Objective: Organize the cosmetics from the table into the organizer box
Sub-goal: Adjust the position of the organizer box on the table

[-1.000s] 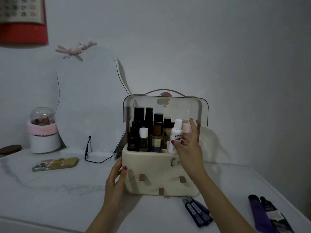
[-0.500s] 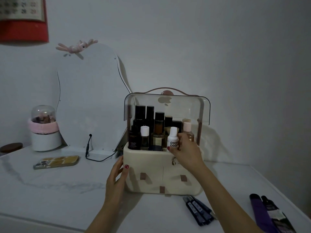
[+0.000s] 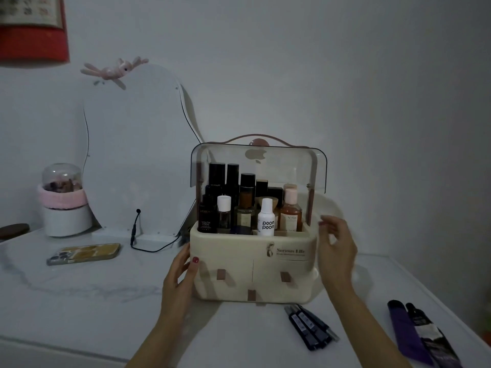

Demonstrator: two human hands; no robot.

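Note:
A cream organizer box (image 3: pixel 233 264) with a raised clear lid stands mid-table, its top tray packed with several bottles. A small white "poom poom" bottle (image 3: pixel 266 218) stands upright at the front of the tray, beside an amber bottle with a pink cap (image 3: pixel 291 211). My left hand (image 3: pixel 182 274) rests flat against the box's left side. Just off the box's right side, my right hand (image 3: pixel 336 247) hovers with fingers spread and nothing in it. A few dark tubes (image 3: pixel 309 329) lie in front of the box. A purple tube and a black tube (image 3: pixel 419 333) lie at the right.
A phone (image 3: pixel 84 253) lies face down at the left. A curved mirror (image 3: pixel 135 155) with a cable leans on the wall behind. A white jar with a pink band (image 3: pixel 63 205) stands far left. The table's right edge runs close to the purple tube.
My right hand lowered the white bottle into the tray's front, let go of it, and drew back to the right of the box. My left hand stayed on the box.

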